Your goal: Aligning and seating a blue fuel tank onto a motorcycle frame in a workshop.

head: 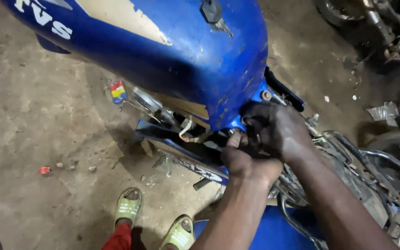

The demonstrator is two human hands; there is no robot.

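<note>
A blue motorcycle fuel tank (177,41) with a key in its cap fills the top of the view. Both my hands press together at the tank's rear lower edge, just below a mounting bolt (266,95). My right hand (276,129) curls over the spot with fingers closed around something small and dark that I cannot make out. My left hand (242,159) sits under it, thumb raised against the tank's edge. The seat is off, so the bare frame and wires (334,148) show at the right.
A person's feet in green sandals (128,206) stand on the dirt floor at the bottom. A small colourful packet (118,91) lies left of the tank. Scrap metal and another wheel (343,11) crowd the upper right.
</note>
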